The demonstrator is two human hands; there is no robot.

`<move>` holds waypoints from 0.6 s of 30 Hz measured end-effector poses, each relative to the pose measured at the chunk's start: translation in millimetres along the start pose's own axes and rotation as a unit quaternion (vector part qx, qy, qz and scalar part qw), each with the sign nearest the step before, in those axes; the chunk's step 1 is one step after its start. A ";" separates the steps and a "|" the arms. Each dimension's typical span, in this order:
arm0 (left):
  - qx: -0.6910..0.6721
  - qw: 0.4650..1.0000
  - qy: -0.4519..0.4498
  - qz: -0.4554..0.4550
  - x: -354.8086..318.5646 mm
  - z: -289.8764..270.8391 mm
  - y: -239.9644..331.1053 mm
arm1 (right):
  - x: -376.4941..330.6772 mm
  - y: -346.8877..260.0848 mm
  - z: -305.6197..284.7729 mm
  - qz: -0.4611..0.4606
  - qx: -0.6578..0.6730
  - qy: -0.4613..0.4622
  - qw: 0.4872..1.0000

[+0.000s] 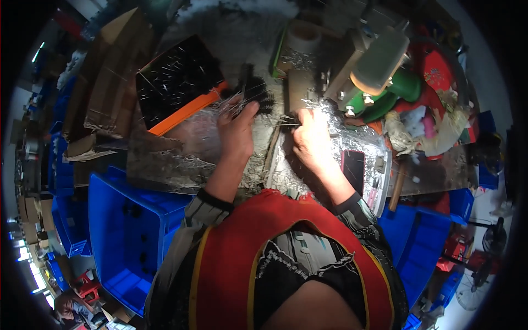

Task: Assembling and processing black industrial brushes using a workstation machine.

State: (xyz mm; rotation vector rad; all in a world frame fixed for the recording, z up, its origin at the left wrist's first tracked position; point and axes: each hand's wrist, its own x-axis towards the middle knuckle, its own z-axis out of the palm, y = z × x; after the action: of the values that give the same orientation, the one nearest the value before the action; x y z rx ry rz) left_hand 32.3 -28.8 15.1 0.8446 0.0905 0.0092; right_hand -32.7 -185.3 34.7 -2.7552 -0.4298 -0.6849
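Observation:
My left hand (236,132) is closed around a bunch of black bristle brushes (265,102) with thin wire stems, over the middle of the workbench. To the right, my right hand (314,144) is closed in a pinch at the end of a thin wire stem (287,124) in the strong lamp light; what is at its fingertips is partly hidden. An open box (177,82) with an orange edge (187,114) stands left of my left hand, filled with black bristly pieces and silvery wires. Beyond my right hand is a green bench machine (404,85).
A lamp head (379,60) hangs over the machine. A phone (352,168) and a wooden handle (397,184) lie at the right. Blue bins (126,236) flank my body. Cardboard boxes (118,77) stand at the far left, and wire scraps litter the workbench (165,170).

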 end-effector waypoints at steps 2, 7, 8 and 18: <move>0.047 0.997 0.020 0.055 -11.5 -19.7 36.4 | 2.4 1.0 3.4 0.009 -0.043 0.010 0.999; 0.224 0.928 0.183 0.235 -56.9 -116.7 157.9 | 2.9 16.4 4.4 0.029 -0.045 -0.023 0.998; 0.316 0.876 0.219 0.290 -65.9 -130.4 183.2 | 4.3 17.1 2.4 0.043 -0.052 -0.034 0.997; 0.743 0.548 0.342 0.178 -126.9 -219.0 252.2 | 41.4 -29.6 -1.9 0.114 0.209 -0.032 0.971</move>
State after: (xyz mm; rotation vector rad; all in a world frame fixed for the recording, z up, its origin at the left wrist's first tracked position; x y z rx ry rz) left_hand -105.5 296.5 68.6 2.5660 0.7506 0.7700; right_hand -8.8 -149.7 62.1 -2.3787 -0.2304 -0.3951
